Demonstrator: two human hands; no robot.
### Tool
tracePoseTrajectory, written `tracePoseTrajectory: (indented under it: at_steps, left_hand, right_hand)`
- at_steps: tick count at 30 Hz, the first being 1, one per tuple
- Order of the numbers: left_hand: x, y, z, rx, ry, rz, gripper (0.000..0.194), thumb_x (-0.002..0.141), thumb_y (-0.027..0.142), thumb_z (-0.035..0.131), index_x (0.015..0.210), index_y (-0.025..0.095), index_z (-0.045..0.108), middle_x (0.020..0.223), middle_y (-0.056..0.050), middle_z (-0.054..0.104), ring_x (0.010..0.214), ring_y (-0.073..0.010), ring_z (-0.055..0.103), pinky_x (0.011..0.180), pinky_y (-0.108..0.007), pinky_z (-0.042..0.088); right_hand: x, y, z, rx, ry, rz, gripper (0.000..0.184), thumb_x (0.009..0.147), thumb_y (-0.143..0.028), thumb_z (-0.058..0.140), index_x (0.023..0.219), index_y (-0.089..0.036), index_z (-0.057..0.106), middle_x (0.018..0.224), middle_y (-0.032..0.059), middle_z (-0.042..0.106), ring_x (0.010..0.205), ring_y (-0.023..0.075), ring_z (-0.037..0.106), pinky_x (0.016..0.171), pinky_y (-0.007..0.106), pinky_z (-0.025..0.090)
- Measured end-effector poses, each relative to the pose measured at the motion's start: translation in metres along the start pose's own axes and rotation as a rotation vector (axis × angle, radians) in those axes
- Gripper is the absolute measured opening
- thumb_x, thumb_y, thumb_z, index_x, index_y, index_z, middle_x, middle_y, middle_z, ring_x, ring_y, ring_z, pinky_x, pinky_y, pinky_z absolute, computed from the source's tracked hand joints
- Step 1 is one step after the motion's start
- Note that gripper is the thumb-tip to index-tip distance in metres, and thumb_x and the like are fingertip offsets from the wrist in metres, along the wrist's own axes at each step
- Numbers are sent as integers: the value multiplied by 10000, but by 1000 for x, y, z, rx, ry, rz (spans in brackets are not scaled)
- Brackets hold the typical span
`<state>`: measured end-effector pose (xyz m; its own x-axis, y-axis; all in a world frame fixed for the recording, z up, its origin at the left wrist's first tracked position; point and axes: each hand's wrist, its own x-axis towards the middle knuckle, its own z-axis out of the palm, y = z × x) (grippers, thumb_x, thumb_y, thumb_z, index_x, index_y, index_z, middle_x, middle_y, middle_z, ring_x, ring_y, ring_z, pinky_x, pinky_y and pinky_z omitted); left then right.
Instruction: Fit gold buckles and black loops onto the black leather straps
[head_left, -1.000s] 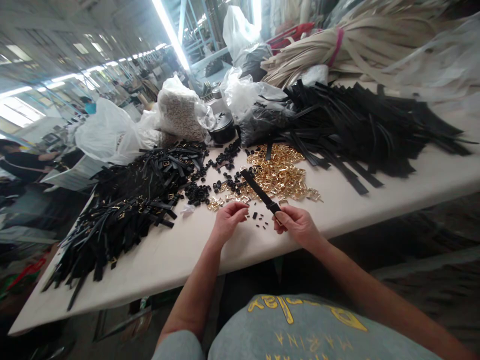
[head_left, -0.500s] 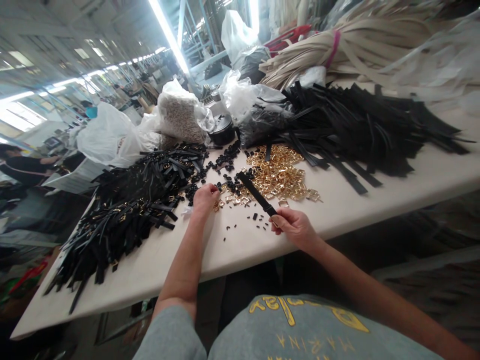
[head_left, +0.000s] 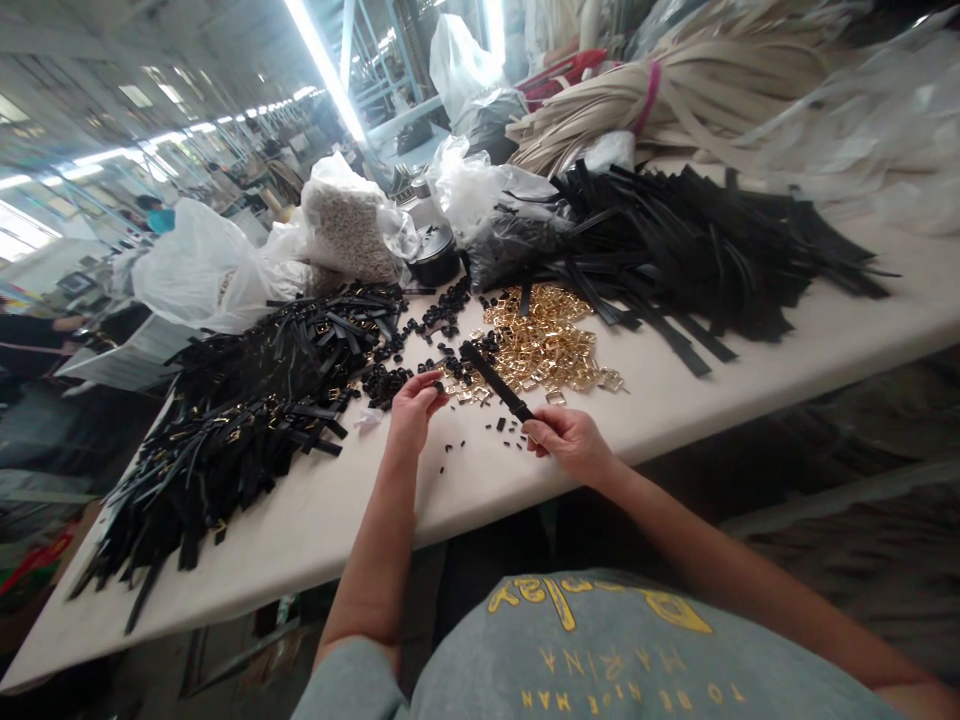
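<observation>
- Right hand (head_left: 574, 442) is clamping the near end of a black strap (head_left: 491, 375), which is pointing forward-left from the fingers.
- Left hand (head_left: 412, 412) is pinching a small black piece (head_left: 438, 387) at the fingertips.
- Shirt (head_left: 600, 655) is showing "MARINA", upside down.

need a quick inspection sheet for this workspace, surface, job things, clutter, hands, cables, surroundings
Surface: pale table, heavily loaded
Job's things: black strap, held; gold buckles heaped; black loops piled; buckled straps at left; loose black strips at right
Clutter: tiny black bits scattered near the table edge; plastic bags behind
Hands: left hand pinches a small black piece; right hand grips the strap's near end
Cables: nothing seen
Surroundings: strip lights; another person at far left, blurred
</observation>
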<state>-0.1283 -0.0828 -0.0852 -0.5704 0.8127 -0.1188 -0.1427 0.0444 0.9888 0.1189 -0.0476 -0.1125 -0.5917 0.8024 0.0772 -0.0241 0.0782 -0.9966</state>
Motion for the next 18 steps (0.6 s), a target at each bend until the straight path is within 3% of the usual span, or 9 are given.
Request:
tracePoseTrajectory:
  at_steps: [9,18]
  left_hand:
    - [-62,-10,38,-304,-155,-200,329,561,279,810,796,180,603,688,20,617,554,-63,555,562,-189,473]
    - [-88,-16,52,-218,-298,-143,287,681,365,784,821,143,667,684,-12,652,559,-81,570,561,-206,473]
  right_hand:
    - [2,-9,12,22,7,-5,345,846,-493,588,729,-168,597,588,7,619,500,104,559,499,222,474]
    - [4,-13,15,-204,62,-124,318,889,-439,565,715,-175,602,600,-1,643,517,103,592,513,202,452]
